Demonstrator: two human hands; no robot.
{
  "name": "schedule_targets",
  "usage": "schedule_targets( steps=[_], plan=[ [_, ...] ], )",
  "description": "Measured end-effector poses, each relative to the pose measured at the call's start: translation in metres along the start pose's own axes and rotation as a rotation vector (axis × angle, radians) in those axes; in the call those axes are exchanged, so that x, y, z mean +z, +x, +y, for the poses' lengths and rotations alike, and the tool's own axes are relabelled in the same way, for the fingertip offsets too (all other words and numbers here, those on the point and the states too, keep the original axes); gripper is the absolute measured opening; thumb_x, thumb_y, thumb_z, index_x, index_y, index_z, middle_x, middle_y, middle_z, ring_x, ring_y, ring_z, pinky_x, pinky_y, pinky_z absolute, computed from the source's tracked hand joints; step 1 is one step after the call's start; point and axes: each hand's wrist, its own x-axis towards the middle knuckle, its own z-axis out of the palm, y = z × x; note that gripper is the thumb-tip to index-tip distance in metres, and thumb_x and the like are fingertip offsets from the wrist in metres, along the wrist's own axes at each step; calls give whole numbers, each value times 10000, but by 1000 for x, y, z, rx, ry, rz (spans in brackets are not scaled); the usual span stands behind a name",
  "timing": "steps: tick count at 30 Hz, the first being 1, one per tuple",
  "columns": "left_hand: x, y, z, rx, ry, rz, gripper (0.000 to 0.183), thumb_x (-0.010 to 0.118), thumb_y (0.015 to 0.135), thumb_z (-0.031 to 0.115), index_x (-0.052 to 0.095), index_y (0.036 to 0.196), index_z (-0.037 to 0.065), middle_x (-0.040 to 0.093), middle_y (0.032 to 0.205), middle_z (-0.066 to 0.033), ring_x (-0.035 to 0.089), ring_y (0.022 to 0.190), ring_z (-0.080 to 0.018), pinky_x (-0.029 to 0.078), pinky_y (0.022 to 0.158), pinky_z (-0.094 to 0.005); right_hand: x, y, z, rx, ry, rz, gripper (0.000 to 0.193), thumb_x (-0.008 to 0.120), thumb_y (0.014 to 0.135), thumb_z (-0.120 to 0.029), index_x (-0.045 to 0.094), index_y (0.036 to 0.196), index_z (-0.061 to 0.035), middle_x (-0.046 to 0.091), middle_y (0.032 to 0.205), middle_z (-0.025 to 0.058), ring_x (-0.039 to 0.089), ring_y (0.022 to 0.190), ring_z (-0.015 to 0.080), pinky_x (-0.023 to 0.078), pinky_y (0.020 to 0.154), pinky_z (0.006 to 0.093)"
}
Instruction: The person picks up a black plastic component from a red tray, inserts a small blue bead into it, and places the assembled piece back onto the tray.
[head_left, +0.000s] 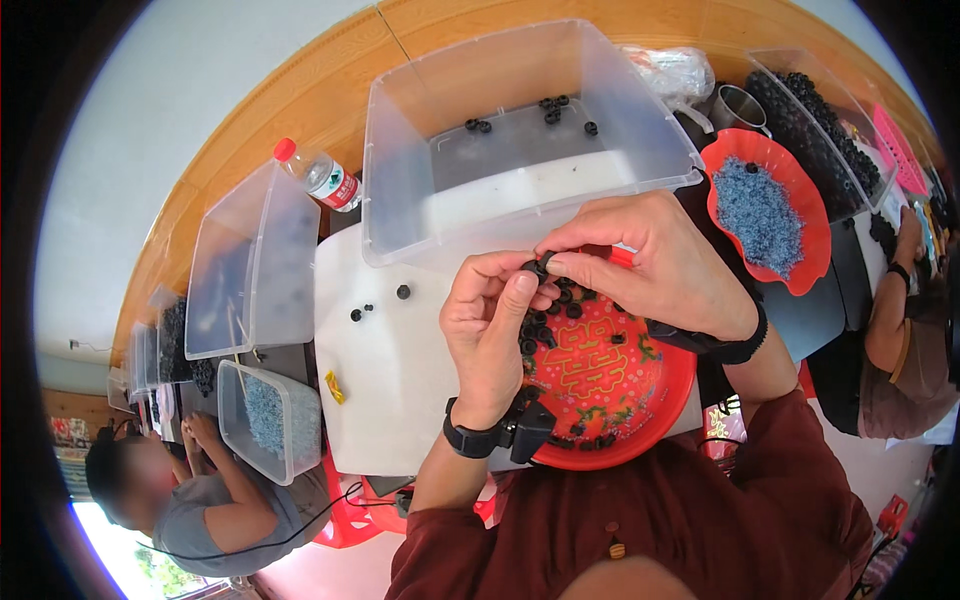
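Note:
Both hands meet above the near side of a large clear bin, pinching a small black round part [540, 268] between their fingertips. My left hand [492, 325] holds it from the left with thumb and fingers. From the right, my right hand [655, 262] grips the same piece with thumb and forefinger. Fingers cover much of the part, so its exact kind is not clear. Below them lies a red basin [678, 405] with a printed bottom, holding several black round parts [573, 310]; my left hand and wrist hide some of its left side.
The large clear bin [420, 95] ahead holds a few black parts. Loose black pieces [403, 292] and a yellow wrapper [334, 387] lie on the white tabletop [375, 430]. A red dish [815, 235] of blue bits stands right, a bottle [330, 182] left. Other people sit on both sides.

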Motion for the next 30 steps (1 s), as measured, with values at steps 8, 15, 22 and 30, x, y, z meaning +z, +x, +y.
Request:
schedule_targets(
  steps=[8, 15, 22, 30],
  plan=[
    [0, -1, -2, -8, -15, 18, 169, 587, 914, 108, 563, 1029, -13, 646, 870, -78, 601, 733, -124, 468, 696, -229, 3, 0, 1, -44, -46, 32, 124, 620, 800, -79, 656, 861, 22, 640, 757, 159, 620, 698, 327, 482, 615, 368],
    [3, -1, -1, 53, 69, 44, 117, 590, 894, 31, 575, 998, -23, 651, 883, -83, 609, 747, -114, 495, 701, -227, 5, 0, 3, -29, -107, 43, 167, 622, 779, -129, 661, 841, 21, 641, 752, 155, 620, 706, 329, 485, 624, 371],
    [3, -2, 0, 64, 110, 48, 95, 596, 890, 21, 590, 978, -15, 650, 903, -72, 596, 759, -104, 486, 711, -224, 13, -5, 3, -41, -186, 104, 158, 638, 747, -137, 677, 818, -2, 632, 734, 141, 614, 683, 319, 481, 611, 375],
    [5, -6, 4, 96, 86, 49, 90, 599, 889, 18, 595, 973, -13, 651, 907, -73, 597, 764, -101, 493, 711, -227, 26, -18, -10, -107, -314, 204, 140, 651, 763, -55, 670, 895, -13, 635, 744, 121, 614, 654, 283, 486, 592, 334]
  ],
)
